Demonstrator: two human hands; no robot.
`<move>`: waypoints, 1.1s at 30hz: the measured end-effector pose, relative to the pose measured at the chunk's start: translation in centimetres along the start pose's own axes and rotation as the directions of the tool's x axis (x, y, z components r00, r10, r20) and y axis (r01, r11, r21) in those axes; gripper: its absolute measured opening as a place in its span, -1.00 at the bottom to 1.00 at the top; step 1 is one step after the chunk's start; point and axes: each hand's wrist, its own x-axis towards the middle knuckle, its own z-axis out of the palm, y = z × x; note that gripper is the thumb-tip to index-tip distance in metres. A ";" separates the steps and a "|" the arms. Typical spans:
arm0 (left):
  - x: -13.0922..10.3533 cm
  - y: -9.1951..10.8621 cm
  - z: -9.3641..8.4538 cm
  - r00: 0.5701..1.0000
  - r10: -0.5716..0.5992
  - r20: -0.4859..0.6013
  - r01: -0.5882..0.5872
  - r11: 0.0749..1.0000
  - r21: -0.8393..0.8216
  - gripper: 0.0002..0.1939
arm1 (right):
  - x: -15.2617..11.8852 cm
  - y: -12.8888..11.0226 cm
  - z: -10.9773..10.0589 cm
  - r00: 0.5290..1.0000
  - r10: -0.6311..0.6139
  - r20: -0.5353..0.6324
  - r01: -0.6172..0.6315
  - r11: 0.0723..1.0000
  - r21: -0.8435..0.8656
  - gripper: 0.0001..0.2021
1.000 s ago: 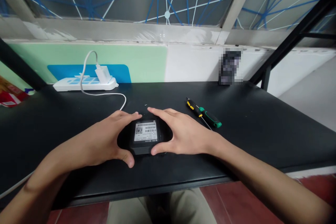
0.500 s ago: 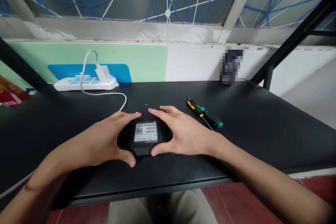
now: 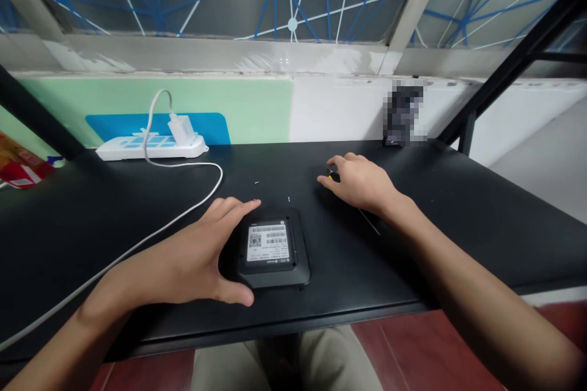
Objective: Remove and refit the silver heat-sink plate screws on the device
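A flat black box-shaped device [image 3: 300,244] with a white printed label [image 3: 268,241] lies on the black tabletop. Around its left side curves my left hand [image 3: 197,256], thumb and fingers spread; whether it touches the casing I cannot tell. My right hand [image 3: 362,183] is over the screwdrivers, its thumb and forefinger apart on either side of a black-and-yellow screwdriver handle [image 3: 334,176]. A thin metal shaft [image 3: 369,222] sticks out below that hand. The green-handled screwdriver is hidden beneath it.
A white power strip [image 3: 123,148] with a plugged-in charger [image 3: 182,129] stands at the back left, its white cable [image 3: 183,212] running towards the front left. Small bits [image 3: 288,199] lie behind the device. A pixelated dark object [image 3: 403,116] leans on the wall; a red packet [image 3: 21,165] sits far left.
My right hand has left the device and moved right and back onto the screwdrivers. The device sits slightly further right and nearer, and my left hand has shifted with it.
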 end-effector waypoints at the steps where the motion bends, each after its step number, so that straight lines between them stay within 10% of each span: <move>1: 0.0 -0.1 0.1 1.000 0.003 -0.005 -0.003 1.000 0.004 0.14 | -0.1 0.0 0.1 1.000 0.002 0.011 -0.002 1.000 -0.012 -0.48; 26: 0.3 -0.3 0.3 1.000 0.001 0.024 -0.002 0.998 0.058 0.02 | -1.0 -1.0 0.2 0.999 0.001 0.042 0.000 1.000 -0.002 -0.70; 33: 0.4 -0.3 0.2 1.000 0.001 0.021 -0.002 0.999 0.049 0.03 | -0.8 -1.7 -0.6 0.935 0.098 -0.342 0.017 0.948 0.319 -0.64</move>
